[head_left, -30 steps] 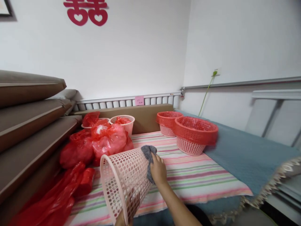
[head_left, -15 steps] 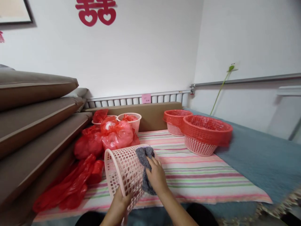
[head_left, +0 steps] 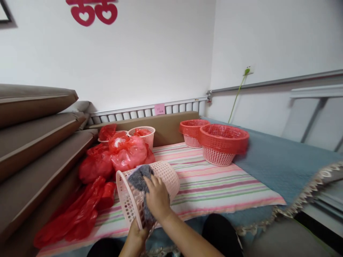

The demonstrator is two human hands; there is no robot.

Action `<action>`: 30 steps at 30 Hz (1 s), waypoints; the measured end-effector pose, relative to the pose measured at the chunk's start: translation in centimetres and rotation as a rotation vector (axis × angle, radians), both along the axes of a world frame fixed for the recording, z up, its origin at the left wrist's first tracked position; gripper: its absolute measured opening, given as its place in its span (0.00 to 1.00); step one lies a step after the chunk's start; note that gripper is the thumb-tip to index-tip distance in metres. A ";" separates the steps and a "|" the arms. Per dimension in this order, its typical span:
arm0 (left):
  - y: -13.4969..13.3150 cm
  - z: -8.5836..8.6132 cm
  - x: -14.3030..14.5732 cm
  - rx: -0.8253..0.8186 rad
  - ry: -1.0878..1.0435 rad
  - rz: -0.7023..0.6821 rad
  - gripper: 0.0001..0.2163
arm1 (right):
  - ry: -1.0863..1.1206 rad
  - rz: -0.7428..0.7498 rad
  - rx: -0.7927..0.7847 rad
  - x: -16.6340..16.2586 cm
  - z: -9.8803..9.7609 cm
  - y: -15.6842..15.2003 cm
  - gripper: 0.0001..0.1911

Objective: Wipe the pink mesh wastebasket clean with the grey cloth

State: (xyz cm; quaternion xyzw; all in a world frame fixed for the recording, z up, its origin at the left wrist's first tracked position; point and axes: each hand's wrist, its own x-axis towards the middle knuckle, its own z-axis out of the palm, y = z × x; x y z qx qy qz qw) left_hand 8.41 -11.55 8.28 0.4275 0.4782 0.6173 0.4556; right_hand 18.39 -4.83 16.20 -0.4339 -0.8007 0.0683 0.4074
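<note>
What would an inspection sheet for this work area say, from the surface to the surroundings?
Surface: striped cloth over a blue cover.
Things in hand: pink basket tipped on its side; grey cloth against its outside.
Clutter: red plastic bags at left; two red-lined baskets upright at right.
Hands: left hand grips the pink basket near its open end; right hand presses the grey cloth.
Cables: green cable in a wall outlet; lower end hidden.
Surroundings: stacked cushions at left; radiator behind.
</note>
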 end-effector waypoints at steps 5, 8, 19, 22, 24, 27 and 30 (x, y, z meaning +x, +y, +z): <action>-0.8 -1.8 0.8 0.033 -0.091 -0.006 0.34 | -0.116 -0.341 -0.095 4.8 -1.8 6.6 0.27; -0.4 -1.9 0.7 0.029 -0.110 -0.065 0.32 | -0.131 -0.437 -0.142 7.1 -2.6 8.7 0.26; -0.4 -0.8 -0.3 0.020 -0.122 -0.073 0.32 | -0.085 -0.299 -0.104 4.4 -1.8 6.2 0.26; -0.3 -0.3 -0.3 -0.020 -0.081 -0.027 0.32 | -0.034 -0.111 -0.062 1.1 0.0 2.4 0.26; -0.1 0.0 -0.5 -0.054 -0.015 -0.012 0.26 | -0.004 0.029 -0.036 -0.7 1.2 0.0 0.26; 0.1 0.1 -0.8 -0.069 0.045 -0.015 0.14 | 0.021 0.182 0.010 -2.2 2.2 -2.6 0.26; 0.1 -0.1 -1.1 -0.078 0.085 -0.038 0.12 | -0.003 0.194 0.016 -2.6 2.2 -3.2 0.25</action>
